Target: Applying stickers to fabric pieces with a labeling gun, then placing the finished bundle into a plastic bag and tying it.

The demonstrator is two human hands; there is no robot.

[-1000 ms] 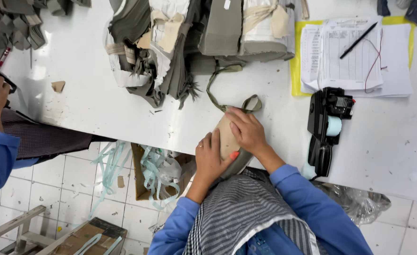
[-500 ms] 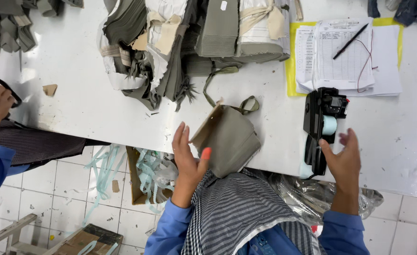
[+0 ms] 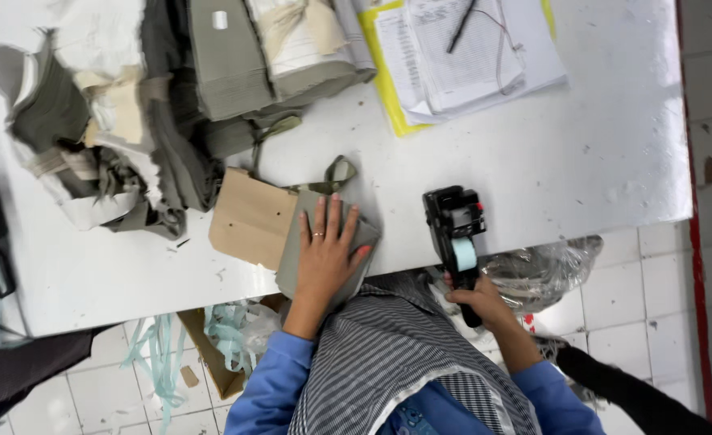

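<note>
My left hand (image 3: 326, 250) lies flat, fingers spread, on a grey-green fabric piece (image 3: 295, 256) at the near edge of the white table (image 3: 581, 153). Under the fabric sits a brown cardboard pattern piece (image 3: 251, 217), and a grey-green strap loop (image 3: 336, 173) sticks out behind my fingers. My right hand (image 3: 477, 300) grips the handle of a black hand-held labelling gun (image 3: 453, 225) with a pale blue roller, which rests at the table edge to the right of the fabric.
Stacks of grey-green and cream fabric pieces (image 3: 211, 72) fill the far left of the table. Papers on a yellow folder with a black pen (image 3: 461, 56) lie at the far middle. A clear plastic bag (image 3: 541, 270) hangs below the table edge. Cardboard and pale strips (image 3: 211, 338) are on the tiled floor.
My left hand went from raised beside the fabric to flat on top of it. My right hand closed on the labelling gun's handle. The view shifted, so everything appears further left.
</note>
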